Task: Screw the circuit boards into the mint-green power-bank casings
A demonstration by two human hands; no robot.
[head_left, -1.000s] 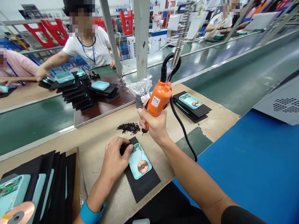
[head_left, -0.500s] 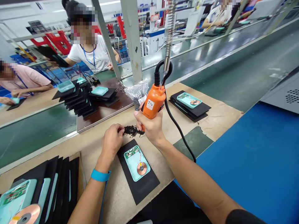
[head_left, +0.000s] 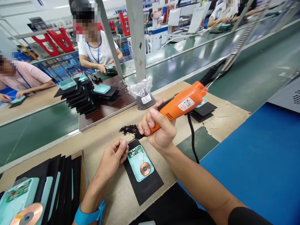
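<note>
My right hand [head_left: 158,129] is wrapped round an orange electric screwdriver [head_left: 181,104], tilted so its black tip points left and down at my left fingertips. My left hand [head_left: 113,157] has thumb and fingers pinched together at the tip, presumably on a small screw I cannot make out. Just to its right lies a mint-green device [head_left: 140,162] with a circuit board and a copper coil, open side up on a black foam mat [head_left: 146,184]. A small heap of dark screws [head_left: 127,129] sits on the bench behind my hands.
A stack of black mats with mint devices [head_left: 35,193] fills the near left. More mats with a device [head_left: 202,111] lie behind the screwdriver, a plastic bag [head_left: 142,92] near the post. Two people work across the green conveyor [head_left: 35,128]. A blue surface [head_left: 255,162] lies right.
My left hand came back from the screw heap to the device's top corner, fingers pinched. The screwdriver swung from upright to a steep tilt, its tip now at my left fingers.
</note>
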